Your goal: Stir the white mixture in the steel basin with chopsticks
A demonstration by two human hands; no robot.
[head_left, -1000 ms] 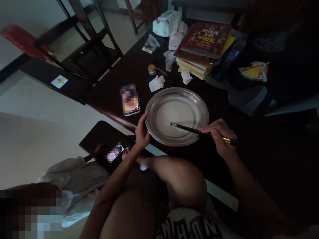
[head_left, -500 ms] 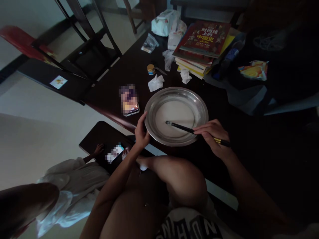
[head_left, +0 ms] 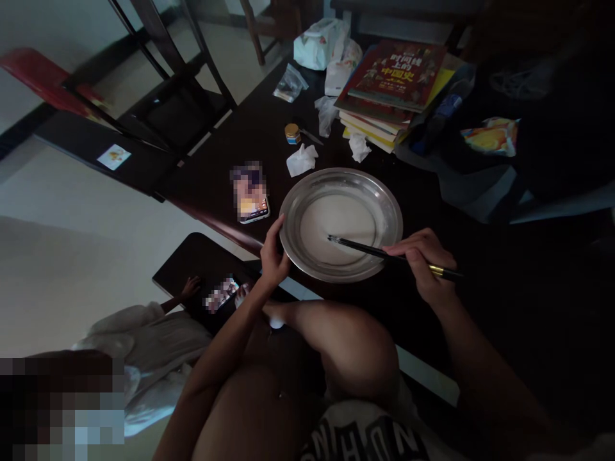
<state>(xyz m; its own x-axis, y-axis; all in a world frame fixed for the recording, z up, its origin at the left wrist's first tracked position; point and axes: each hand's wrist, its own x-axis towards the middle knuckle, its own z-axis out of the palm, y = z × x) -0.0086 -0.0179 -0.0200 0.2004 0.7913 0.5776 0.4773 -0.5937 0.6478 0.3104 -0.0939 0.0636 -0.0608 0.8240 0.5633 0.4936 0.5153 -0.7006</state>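
Observation:
A round metal basin [head_left: 295,256] stands at the near edge of the dark table, with a pale, cloudy layer [head_left: 336,218] inside it. My left hand [head_left: 275,256] grips the basin's left rim, thumb along the side and the other fingers hidden beneath or behind. In my right hand [head_left: 430,262] is a slim black paintbrush [head_left: 365,247] with a gold band, held like a pen. Its wet-looking tip points left over the middle of the basin; whether it touches the pale surface I cannot tell.
Left of the basin lies a lit phone [head_left: 250,192]. Behind are crumpled tissues [head_left: 302,160], a small gold-lidded jar [head_left: 291,134], stacked books [head_left: 394,77] and plastic bags [head_left: 317,45]. A snack packet [head_left: 491,137] lies right. Another person [head_left: 154,346] sits lower left, by a bench with a second phone [head_left: 221,294].
My right hand has moved a little to the right, drawing the paintbrush and its tip the same way. My left hand stays on the basin's rim.

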